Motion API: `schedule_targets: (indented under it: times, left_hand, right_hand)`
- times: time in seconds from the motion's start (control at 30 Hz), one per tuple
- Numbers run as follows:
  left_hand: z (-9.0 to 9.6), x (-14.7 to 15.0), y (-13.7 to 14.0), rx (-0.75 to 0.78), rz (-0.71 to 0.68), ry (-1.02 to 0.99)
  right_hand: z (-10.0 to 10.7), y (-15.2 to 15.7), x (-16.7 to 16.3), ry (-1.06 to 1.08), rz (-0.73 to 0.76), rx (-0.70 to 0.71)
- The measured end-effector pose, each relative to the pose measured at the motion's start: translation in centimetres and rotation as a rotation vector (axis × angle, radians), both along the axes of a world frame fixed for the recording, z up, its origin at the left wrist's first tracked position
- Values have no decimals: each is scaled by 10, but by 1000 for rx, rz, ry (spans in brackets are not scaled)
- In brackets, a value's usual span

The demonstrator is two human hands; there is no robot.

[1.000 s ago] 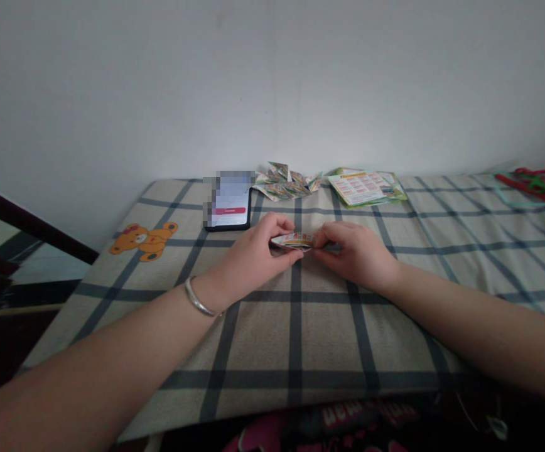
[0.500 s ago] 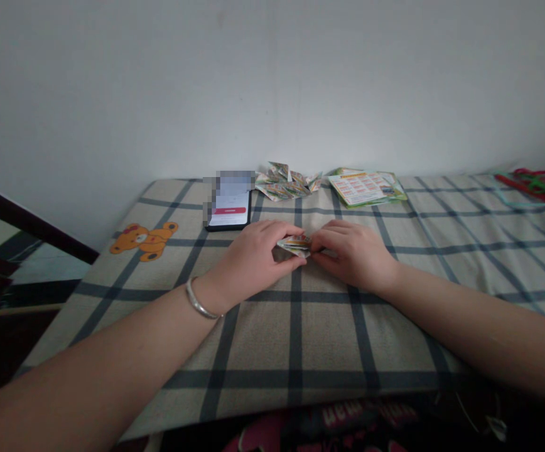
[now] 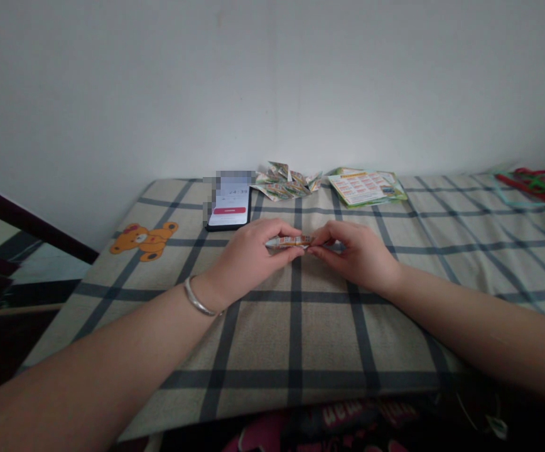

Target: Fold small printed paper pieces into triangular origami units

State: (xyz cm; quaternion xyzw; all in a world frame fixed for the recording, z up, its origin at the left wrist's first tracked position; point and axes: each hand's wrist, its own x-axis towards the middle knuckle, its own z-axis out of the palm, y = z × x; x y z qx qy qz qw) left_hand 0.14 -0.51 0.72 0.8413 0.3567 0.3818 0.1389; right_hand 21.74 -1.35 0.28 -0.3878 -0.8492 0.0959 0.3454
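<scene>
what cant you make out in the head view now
All in the head view:
Folded paper: partly hidden by the left hand and right hand.
Phone: top masked by pixel blocks.
Leaflets: print too small to read.
Red and green things: cut off by right edge.

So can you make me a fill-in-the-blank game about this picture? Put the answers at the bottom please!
1. The small paper piece is held by ____ hands, the left hand and the right hand.
2. The silver bracelet is on the ____ wrist.
3. The bear picture on the checked tablecloth is mostly the colour ____.
4. As the person sees it, the phone lies to the ____ of the flat sheets.

Missing words: two; left; orange; left.
</scene>
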Motion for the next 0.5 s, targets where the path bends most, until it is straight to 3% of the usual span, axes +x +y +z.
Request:
schedule_targets:
  times: [0.23, 0.4, 0.5]
  left_hand:
    - [0, -1, -2, -31, -25, -27]
    - [0, 0, -1, -117, 40, -1]
    - [-1, -1, 3, -59, 19, 104]
  right_hand:
    - [2, 0, -1, 28, 21, -7]
    - [1, 0, -1, 65, -12, -72]
    - [1, 1, -1, 50, -16, -72]
